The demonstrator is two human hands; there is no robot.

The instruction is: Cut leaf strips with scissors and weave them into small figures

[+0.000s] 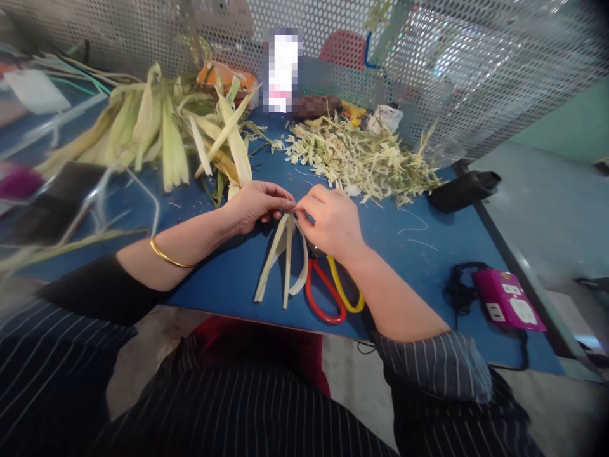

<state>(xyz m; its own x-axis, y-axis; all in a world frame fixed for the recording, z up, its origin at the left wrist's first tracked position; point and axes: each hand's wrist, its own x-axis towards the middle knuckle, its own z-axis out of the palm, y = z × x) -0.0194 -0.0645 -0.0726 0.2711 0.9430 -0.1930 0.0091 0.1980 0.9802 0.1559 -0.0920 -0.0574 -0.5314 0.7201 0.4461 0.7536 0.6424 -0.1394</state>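
Close to the front edge of the blue table, my two hands meet over several narrow corn husk strips (287, 254) that hang and fan out below the fingers. My left hand (259, 204) pinches the top of the strips between thumb and forefinger. Right beside it, my right hand (332, 219) has its fingertips closed at the same spot; the exact grip is partly hidden. Under my right hand lie scissors with one red handle (328, 295) and one yellow handle (351, 285), their blades mostly covered.
Whole corn husks (157, 130) are heaped at the back left. A pile of husk scraps (361, 155) sits at the back right, near a black bottle-like object (464, 192). A magenta power socket box (509, 299) with a cord lies at right. Perforated metal mesh (328, 19) stands behind.
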